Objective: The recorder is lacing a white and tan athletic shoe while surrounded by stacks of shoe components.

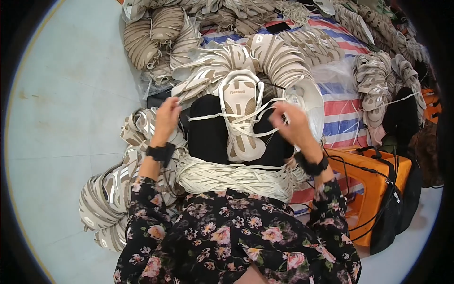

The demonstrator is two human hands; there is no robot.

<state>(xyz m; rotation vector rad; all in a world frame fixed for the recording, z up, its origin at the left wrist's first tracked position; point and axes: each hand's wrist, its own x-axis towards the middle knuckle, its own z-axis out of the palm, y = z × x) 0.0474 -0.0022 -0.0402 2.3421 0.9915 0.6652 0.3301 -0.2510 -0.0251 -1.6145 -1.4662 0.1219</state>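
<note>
Striped sheeting (339,110) lies on pale floor (71,118) beyond the shoe (242,118)

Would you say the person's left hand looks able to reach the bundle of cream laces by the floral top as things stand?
Probably yes: the left hand is close by, and the bundle of cream laces lies largely uncovered, with nothing visibly blocking the way.
</note>
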